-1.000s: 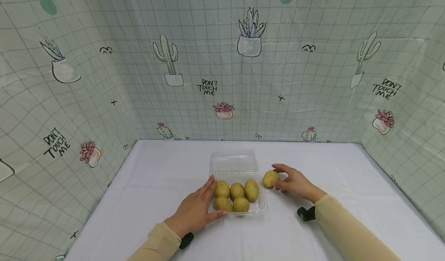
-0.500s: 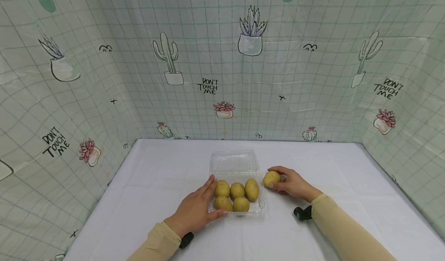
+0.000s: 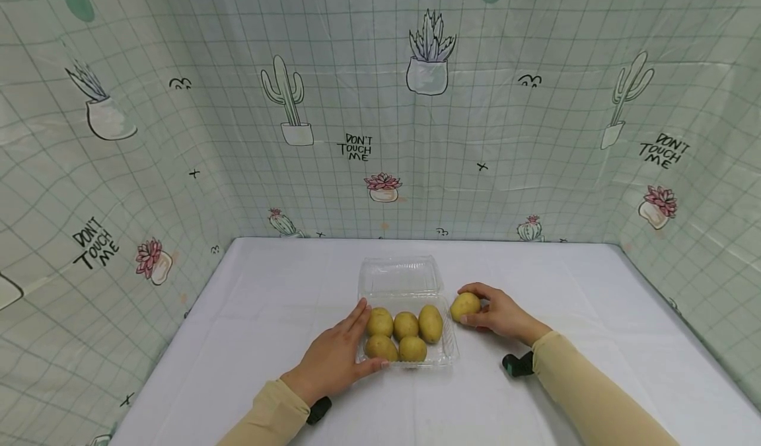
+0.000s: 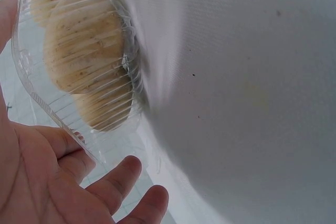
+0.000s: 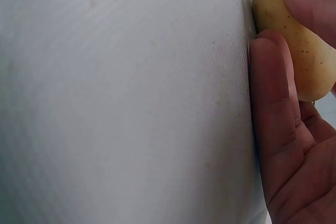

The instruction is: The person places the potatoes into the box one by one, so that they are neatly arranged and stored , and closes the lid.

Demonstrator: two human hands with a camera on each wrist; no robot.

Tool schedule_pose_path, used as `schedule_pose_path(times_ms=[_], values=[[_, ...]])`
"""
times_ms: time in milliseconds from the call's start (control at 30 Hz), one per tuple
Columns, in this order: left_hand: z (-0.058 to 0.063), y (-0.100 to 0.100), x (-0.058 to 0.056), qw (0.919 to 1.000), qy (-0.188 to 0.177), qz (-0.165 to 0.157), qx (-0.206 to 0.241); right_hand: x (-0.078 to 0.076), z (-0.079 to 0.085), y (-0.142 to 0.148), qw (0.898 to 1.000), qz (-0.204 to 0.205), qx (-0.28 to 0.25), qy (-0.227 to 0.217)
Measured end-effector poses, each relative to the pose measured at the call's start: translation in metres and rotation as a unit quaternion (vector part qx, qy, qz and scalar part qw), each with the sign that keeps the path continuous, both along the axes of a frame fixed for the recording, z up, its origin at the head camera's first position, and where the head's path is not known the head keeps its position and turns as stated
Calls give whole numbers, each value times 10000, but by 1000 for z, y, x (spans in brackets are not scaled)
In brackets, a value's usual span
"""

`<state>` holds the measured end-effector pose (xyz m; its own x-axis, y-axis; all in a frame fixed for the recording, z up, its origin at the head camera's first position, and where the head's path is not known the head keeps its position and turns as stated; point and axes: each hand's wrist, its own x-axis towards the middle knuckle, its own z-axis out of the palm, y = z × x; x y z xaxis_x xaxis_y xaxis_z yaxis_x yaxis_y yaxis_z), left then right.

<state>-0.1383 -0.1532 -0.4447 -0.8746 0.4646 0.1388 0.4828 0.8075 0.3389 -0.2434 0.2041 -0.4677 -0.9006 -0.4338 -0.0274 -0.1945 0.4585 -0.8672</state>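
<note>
A clear plastic clamshell container [image 3: 448, 353] sits on the table with its lid [image 3: 399, 277] laid back behind it. Several yellow potatoes [image 3: 406, 325] lie inside. My left hand [image 3: 333, 360] rests against the container's near left corner, fingers along the left side and thumb at the front edge. In the left wrist view, fingertips [image 4: 71, 139] touch the ribbed wall, while two other fingers extend loosely below. To the container's right, my right hand [image 3: 499, 314] grips another potato [image 3: 464, 306] between thumb and fingers. The right wrist view shows this potato [image 5: 315, 69] low by the tablecloth.
A white cloth covers the table [image 3: 285, 281]. Behind and at both sides hangs a pale green grid curtain [image 3: 333, 188] printed with cacti. Dark devices [image 3: 518, 365] are strapped at both wrists under beige sleeves.
My right hand has moved slightly left and its fingers have closed round the loose potato. The left hand and the container have stayed in place.
</note>
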Motion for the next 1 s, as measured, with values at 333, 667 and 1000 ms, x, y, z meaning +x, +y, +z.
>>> schedule_pose_path(times_ms=[333,667,1000], values=[[1,1,0,10000,16,-19,17,-1,-4,1,10000,24,-65,29],[1,1,0,10000,13,-5,10,10,13,-7,9999,112,-47,70],[2,0,2,10000,-28,-4,19,1,-3,-1,9997,75,-20,240]])
